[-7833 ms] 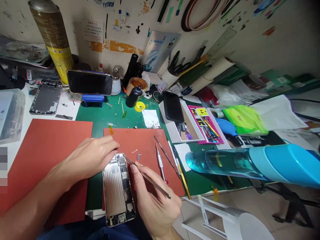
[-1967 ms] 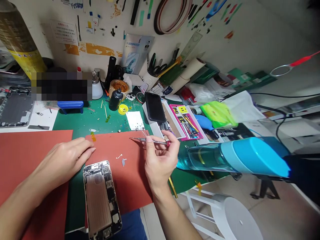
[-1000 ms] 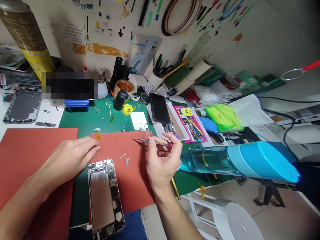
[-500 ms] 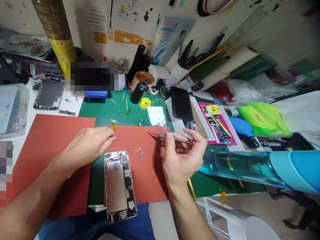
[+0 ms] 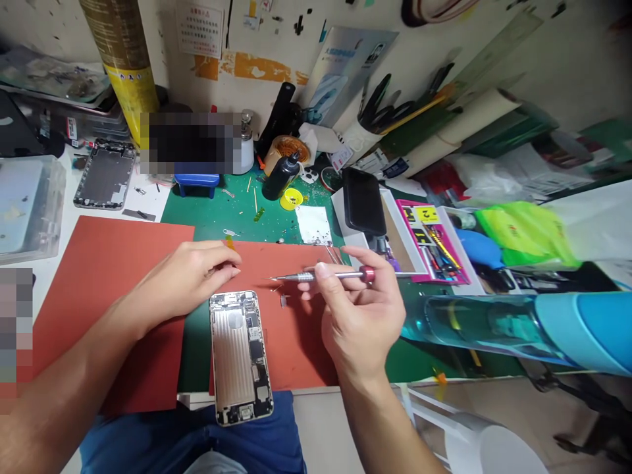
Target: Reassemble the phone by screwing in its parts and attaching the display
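Here, the right hand [image 5: 358,316] pinches a red-capped screwdriver [image 5: 343,275]; the left hand [image 5: 190,273] lies apart, beside an opened gold phone [image 5: 240,359] pointing lengthwise toward the person.

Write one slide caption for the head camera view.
Right hand holds a red-capped steel precision screwdriver; left hand lies near an opened gold smartphone.

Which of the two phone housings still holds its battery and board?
The housing lying on the green mat by the left hand; the other housing, on white paper farther back, is a bare shell.
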Action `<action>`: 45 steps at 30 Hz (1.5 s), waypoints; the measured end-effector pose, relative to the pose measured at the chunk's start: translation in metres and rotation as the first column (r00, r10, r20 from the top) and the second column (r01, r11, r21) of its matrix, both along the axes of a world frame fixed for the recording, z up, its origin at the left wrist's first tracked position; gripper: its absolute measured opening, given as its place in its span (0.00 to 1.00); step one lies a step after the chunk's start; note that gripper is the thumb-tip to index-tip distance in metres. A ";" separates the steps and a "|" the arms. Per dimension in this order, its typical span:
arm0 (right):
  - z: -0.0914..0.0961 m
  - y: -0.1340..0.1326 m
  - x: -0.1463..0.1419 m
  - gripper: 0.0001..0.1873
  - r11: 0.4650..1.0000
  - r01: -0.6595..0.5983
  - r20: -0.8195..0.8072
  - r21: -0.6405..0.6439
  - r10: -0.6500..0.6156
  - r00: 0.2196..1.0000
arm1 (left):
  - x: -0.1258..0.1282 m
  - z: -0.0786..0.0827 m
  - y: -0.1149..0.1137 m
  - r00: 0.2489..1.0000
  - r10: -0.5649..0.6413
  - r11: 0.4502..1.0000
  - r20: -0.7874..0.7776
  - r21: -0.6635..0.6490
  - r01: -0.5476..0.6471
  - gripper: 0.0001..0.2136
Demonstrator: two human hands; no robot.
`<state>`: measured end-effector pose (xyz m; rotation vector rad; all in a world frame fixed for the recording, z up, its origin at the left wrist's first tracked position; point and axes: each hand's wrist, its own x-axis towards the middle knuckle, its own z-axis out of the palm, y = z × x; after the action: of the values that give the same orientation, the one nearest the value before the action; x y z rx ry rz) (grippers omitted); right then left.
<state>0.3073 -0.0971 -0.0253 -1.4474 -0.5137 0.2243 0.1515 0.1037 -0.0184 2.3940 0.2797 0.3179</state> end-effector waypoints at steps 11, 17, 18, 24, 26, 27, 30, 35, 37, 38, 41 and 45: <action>-0.011 0.012 -0.018 0.21 0.999 -0.034 -0.114 0.026 0.037 0.993 | 0.004 0.006 -0.004 0.998 -0.043 0.985 -0.055 -0.169 0.033 0.05; -0.009 0.012 -0.019 0.22 0.999 -0.033 -0.121 0.001 0.033 0.992 | 0.004 0.006 -0.005 0.995 -0.051 0.982 -0.087 -0.184 0.035 0.04; -0.008 0.013 -0.019 0.22 0.999 -0.032 -0.114 -0.008 0.031 0.993 | 0.004 0.005 -0.005 0.995 -0.053 0.983 -0.080 -0.180 0.038 0.04; -0.008 0.012 -0.018 0.22 0.999 -0.043 -0.118 -0.024 0.040 0.992 | 0.005 0.006 -0.007 0.999 -0.037 0.985 -0.035 -0.167 0.031 0.04; -0.008 0.012 -0.019 0.22 0.999 -0.043 -0.119 -0.028 0.040 0.992 | 0.005 0.007 -0.007 0.999 -0.049 0.983 -0.018 -0.177 0.045 0.04; -0.007 0.012 -0.019 0.22 0.999 -0.043 -0.119 -0.026 0.039 0.992 | 0.005 0.007 -0.007 0.998 -0.054 0.982 -0.013 -0.183 0.050 0.04; -0.007 0.012 -0.019 0.22 0.999 -0.048 -0.123 -0.016 0.046 0.991 | 0.005 0.008 -0.008 0.999 -0.050 0.979 -0.018 -0.197 0.045 0.06; -0.006 0.013 -0.020 0.21 0.999 -0.034 -0.121 -0.008 0.032 0.992 | 0.004 0.006 -0.009 0.999 -0.034 0.982 -0.018 -0.189 0.030 0.07; -0.006 0.013 -0.021 0.21 1.000 -0.011 -0.100 0.009 0.011 0.995 | 0.004 0.005 -0.008 0.999 -0.034 0.985 -0.007 -0.170 0.032 0.07; -0.005 0.012 -0.022 0.21 1.000 0.001 -0.083 0.013 0.000 0.997 | 0.003 0.004 -0.008 0.999 -0.038 0.986 0.001 -0.162 0.037 0.07; -0.004 0.012 -0.024 0.21 0.999 0.037 -0.022 -0.011 -0.037 0.999 | 0.003 0.003 -0.008 0.998 -0.059 0.988 0.034 -0.142 0.063 0.07; -0.003 0.012 -0.026 0.20 0.999 0.028 0.020 -0.036 -0.028 0.999 | 0.003 0.003 -0.009 0.996 -0.070 0.990 0.059 -0.120 0.076 0.07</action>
<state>0.2811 -0.0853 -0.0283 -1.4924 -0.5070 0.1984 0.1545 0.0944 -0.0154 2.2652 0.1805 0.3226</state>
